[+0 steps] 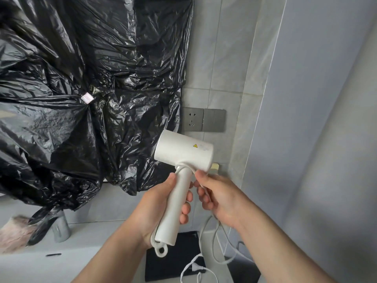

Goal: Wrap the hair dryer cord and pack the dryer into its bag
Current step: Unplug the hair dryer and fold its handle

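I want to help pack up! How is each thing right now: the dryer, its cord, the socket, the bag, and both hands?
White plastic hair dryer, held upright, out of the bag.
White cord, looped round the handle top, rest dangling.
Grey wall socket, nothing plugged in.
Flat black bag, lying on the counter.
Left hand, grips the dryer's handle.
Right hand, pinches the cord.

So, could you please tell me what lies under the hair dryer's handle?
A flat black bag lies on the counter below the hair dryer, with loose white cord and its plug across it. The dryer handle covers part of its top edge.
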